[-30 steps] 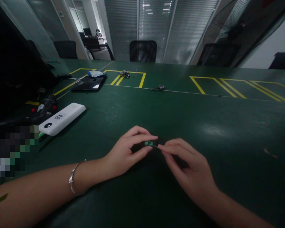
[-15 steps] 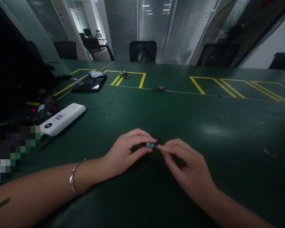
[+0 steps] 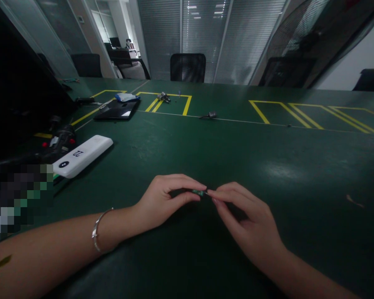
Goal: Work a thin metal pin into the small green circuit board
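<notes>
Between the thumb and fingers of my left hand (image 3: 165, 199) is a small green circuit board (image 3: 198, 192), seen nearly edge-on. My right hand (image 3: 246, 211) meets it from the right, its thumb and index finger pinched on a tiny thin piece (image 3: 206, 193), metallic-looking and too small to name. That piece touches or nearly touches the board's right end; which of the two I cannot tell. Both hands hover low over the dark green table (image 3: 187, 145), and a silver bracelet (image 3: 95, 234) circles the left wrist.
A white power bank (image 3: 84, 155) marked 22 lies left, beside a dark device with red knobs (image 3: 60, 139). Farther back are a black tablet-like slab (image 3: 116, 110), a blue-white packet (image 3: 126, 97), metal parts (image 3: 163, 97) and a small dark metal part (image 3: 210, 115). Yellow tape outlines mark the tabletop.
The circuit board has tilted, from showing its green face to nearly edge-on. My left fingers have dipped slightly with it. My right hand has barely moved.
</notes>
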The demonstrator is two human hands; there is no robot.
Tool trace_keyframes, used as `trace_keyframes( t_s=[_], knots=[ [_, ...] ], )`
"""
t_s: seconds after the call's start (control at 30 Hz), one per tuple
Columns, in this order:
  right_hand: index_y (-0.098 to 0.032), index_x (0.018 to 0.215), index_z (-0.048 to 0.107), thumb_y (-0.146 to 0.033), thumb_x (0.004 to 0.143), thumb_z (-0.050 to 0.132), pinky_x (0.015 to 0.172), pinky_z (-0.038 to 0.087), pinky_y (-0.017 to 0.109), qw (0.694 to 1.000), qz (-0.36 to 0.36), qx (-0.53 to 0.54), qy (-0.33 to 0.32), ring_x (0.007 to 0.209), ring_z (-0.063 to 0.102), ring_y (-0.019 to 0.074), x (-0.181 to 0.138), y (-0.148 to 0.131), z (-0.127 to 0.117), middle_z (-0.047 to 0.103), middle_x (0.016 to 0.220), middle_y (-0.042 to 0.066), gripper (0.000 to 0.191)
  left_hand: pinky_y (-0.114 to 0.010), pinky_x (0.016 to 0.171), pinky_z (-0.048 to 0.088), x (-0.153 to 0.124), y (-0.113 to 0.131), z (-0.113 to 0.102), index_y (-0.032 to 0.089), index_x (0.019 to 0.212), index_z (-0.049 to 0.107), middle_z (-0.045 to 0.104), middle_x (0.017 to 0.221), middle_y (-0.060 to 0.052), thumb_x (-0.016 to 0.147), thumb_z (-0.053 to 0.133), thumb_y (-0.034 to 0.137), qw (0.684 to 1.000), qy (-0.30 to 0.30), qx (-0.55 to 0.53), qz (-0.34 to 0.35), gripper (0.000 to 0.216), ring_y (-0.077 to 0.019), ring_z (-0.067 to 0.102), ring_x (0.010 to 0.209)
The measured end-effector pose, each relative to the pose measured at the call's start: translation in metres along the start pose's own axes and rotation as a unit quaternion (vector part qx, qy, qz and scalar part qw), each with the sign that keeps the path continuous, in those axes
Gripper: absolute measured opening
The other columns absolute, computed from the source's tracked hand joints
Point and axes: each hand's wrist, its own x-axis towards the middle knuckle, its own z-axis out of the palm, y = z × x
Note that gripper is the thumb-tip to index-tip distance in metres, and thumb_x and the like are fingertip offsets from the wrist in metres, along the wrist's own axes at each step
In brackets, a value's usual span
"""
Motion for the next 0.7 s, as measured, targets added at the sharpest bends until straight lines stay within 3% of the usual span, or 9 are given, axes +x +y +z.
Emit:
trace_keyframes(
  t_s=[0.3,0.53,0.7],
  knots=[
    [-0.025,0.105,0.069,-0.007,0.089,0.057,0.065,0.051,0.026,1.000,-0.022,0.018,0.007,0.080,0.063,0.0141,-0.0006,0.0014,0.0008,0.064,0.090,0.002,0.027,-0.026,0.085,0.056,0.0014,-0.0028,0.0025,0.018,0.104,0.075,0.074,0.103,-0.005,0.084,0.070,0.011,0.992,0.007,-0.113,-0.055,0.022,-0.0163,0.070,0.095],
    [-0.023,0.104,0.070,-0.007,0.089,0.056,0.064,0.050,0.026,1.000,-0.019,-0.016,-0.001,0.078,0.063,0.0134,-0.0008,0.0006,0.0006,0.064,0.091,0.003,0.025,-0.026,0.085,0.053,-0.0003,-0.0058,0.0012,0.017,0.106,0.073,0.072,0.102,-0.005,0.087,0.068,0.015,0.996,0.016,-0.059,-0.061,0.019,-0.0158,0.068,0.094],
    [-0.022,0.102,0.070,-0.010,0.089,0.056,0.064,0.051,0.026,1.000,0.009,-0.014,0.013,0.079,0.064,0.0142,-0.0007,0.0013,0.0011,0.065,0.090,0.003,0.022,-0.030,0.087,0.050,0.0019,-0.0094,-0.0019,0.018,0.108,0.069,0.069,0.103,-0.005,0.093,0.059,0.020,0.996,-0.051,-0.005,-0.066,0.017,-0.0172,0.065,0.097]
  ],
)
